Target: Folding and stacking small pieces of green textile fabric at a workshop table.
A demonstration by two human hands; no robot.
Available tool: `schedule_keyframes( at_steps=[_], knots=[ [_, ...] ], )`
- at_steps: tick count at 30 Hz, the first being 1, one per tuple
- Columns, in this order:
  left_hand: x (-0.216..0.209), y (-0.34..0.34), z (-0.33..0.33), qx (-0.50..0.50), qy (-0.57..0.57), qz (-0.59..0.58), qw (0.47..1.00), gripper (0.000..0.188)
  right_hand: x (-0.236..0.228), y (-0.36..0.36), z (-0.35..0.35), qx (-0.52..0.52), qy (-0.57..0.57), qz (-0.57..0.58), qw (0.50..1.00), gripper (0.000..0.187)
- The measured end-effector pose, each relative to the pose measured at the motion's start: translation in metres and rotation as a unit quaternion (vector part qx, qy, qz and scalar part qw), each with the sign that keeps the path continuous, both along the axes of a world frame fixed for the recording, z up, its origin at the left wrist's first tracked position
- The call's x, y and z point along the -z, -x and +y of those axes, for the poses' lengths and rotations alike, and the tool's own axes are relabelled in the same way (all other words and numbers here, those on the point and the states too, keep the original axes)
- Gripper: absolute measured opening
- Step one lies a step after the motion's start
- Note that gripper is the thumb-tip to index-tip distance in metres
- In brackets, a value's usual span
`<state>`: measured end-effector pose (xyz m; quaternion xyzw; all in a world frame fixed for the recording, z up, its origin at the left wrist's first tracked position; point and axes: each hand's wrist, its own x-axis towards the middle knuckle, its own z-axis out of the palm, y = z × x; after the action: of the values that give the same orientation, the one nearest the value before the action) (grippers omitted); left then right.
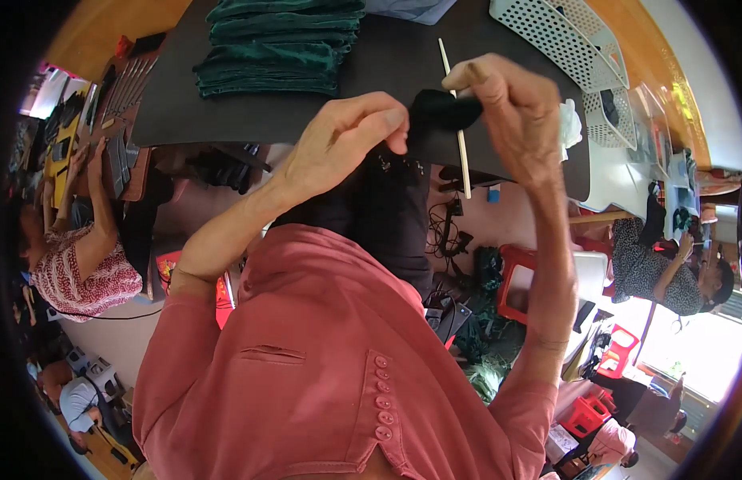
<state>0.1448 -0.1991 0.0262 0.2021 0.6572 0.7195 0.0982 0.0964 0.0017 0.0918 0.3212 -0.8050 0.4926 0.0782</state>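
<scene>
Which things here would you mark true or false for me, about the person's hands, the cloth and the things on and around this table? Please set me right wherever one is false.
1. A dark cloth shows between the left hand and the right hand. True.
2. The folded green cloths lie on the floor. False: they are stacked on the dark table.
3. The thin stick is bright red. False: it is pale.
4. A white basket with holes is at the upper right of the view. True.
5. Both hands wear thick gloves. False: they are bare.
6. The person's pinkish-red shirt has a row of buttons. True.
</scene>
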Motion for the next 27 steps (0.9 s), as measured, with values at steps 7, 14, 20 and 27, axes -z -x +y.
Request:
schedule_keyframes(
  at_steps=[7,14,20,27],
  knots=[
    [0.014,0.0,0.002,-0.108,0.247,0.24,0.933,0.011,0.055,0.014,0.012,0.216,-0.208,-0.08,0.951,0.024],
    [0.029,0.009,0.025,-0.11,0.365,0.409,0.829,0.025,0.067,0.027,0.026,0.191,-0.348,0.086,0.914,0.025],
    [0.022,0.032,0.032,-0.14,0.38,0.347,0.846,0.032,0.066,0.018,0.034,0.206,-0.365,0.047,0.907,0.021],
    [0.019,0.034,0.031,-0.059,0.431,0.365,0.823,0.024,0.068,-0.018,0.049,0.237,-0.358,0.117,0.895,0.02]
  ],
)
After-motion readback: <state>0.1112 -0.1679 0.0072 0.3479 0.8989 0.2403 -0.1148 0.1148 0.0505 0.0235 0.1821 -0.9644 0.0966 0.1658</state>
